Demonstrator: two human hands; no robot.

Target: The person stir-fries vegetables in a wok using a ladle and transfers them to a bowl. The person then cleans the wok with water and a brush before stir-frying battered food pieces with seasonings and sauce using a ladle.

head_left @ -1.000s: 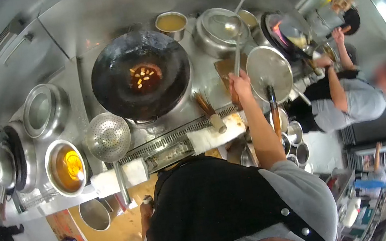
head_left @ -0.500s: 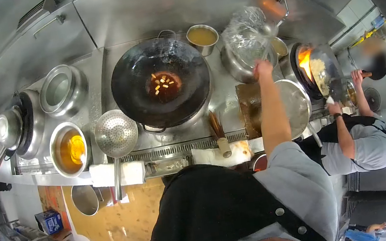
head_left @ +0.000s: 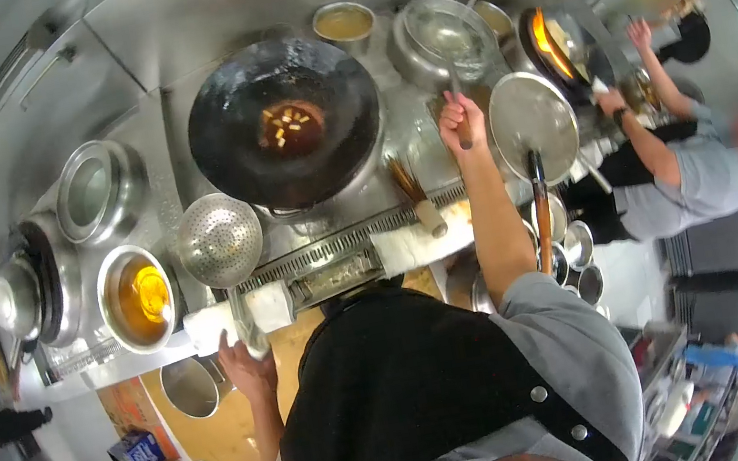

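Note:
My right hand (head_left: 460,121) is closed round the handle end of a ladle (head_left: 455,82), whose far end reaches over the water-filled pot (head_left: 424,62). My left hand (head_left: 249,367) is at the counter's front edge, its fingers round a pale cloth (head_left: 251,334) by the handle of the perforated strainer (head_left: 221,239). Several small pale pieces (head_left: 286,124) lie in reddish-brown liquid in the black wok (head_left: 234,170). A bamboo brush (head_left: 425,210) lies in front of the wok, and a mesh strainer (head_left: 534,129) is right of my right forearm.
A metal bowl of golden liquid (head_left: 137,299) stands at left, near stacked pots (head_left: 97,191). Behind the wok is a pot of yellowish liquid (head_left: 344,22). At right, a co-worker (head_left: 678,167) works beside a flaming wok (head_left: 565,55). White cloths (head_left: 424,243) line the counter edge.
My right hand has drawn back from the pot toward me, and the splash of water seen over it is gone. My left hand has come up to the strainer's handle with the cloth.

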